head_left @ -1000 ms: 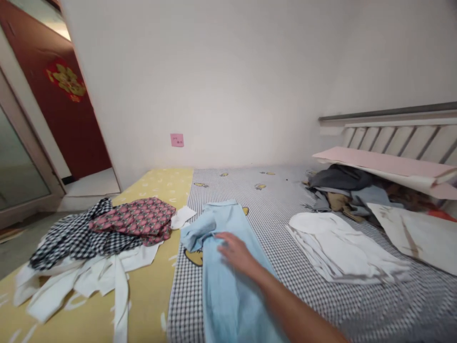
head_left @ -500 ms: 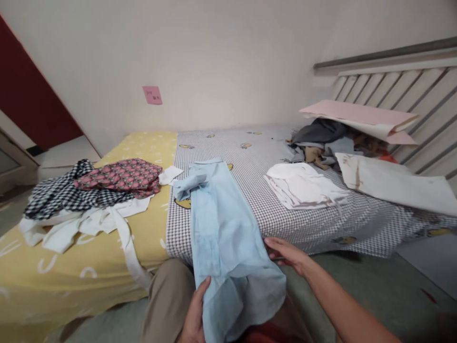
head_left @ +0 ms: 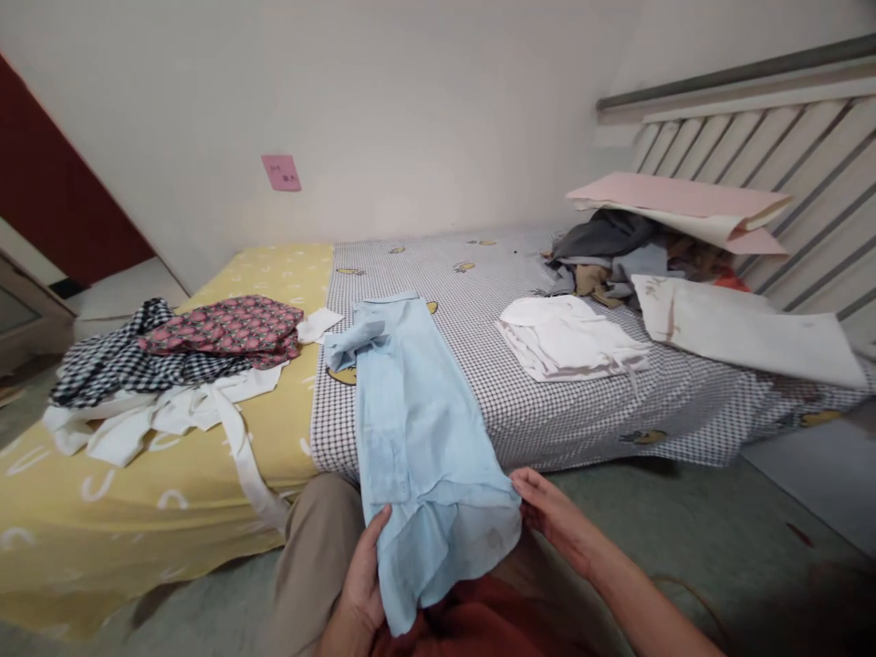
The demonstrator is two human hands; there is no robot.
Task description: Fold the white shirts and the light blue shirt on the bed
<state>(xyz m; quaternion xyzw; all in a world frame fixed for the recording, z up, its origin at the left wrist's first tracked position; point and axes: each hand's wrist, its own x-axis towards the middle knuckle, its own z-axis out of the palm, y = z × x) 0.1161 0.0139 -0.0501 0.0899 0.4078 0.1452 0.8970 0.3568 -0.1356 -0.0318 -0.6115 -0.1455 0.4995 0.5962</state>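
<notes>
A light blue shirt (head_left: 438, 420) lies lengthwise from the bed toward my lap, narrowed into a long strip. Its cuffed sleeve is folded down over the front, with a crumpled bit sticking out on the left near the collar end. My left hand (head_left: 366, 566) grips the left edge near the hem, thumb on top and fingers hidden beneath the cloth. At the right corner of the hem, my right hand (head_left: 551, 511) pinches the fabric between thumb and fingers. Between the two hands the curved hem hangs loose and wrinkled over my lap.
On the yellow sheet (head_left: 274, 456) at left lie a checked garment (head_left: 109, 365), a red patterned cloth (head_left: 225, 330) and white garments (head_left: 171, 415). A folded white stack (head_left: 571, 338) sits right of the shirt. Dark clothes (head_left: 609, 237), pink card (head_left: 677, 196) and a white bag (head_left: 745, 328) crowd the headboard.
My right hand has closed on the right edge of the shirt's hem. The hem end has lifted and drawn in slightly, while my left hand keeps its hold on the left edge.
</notes>
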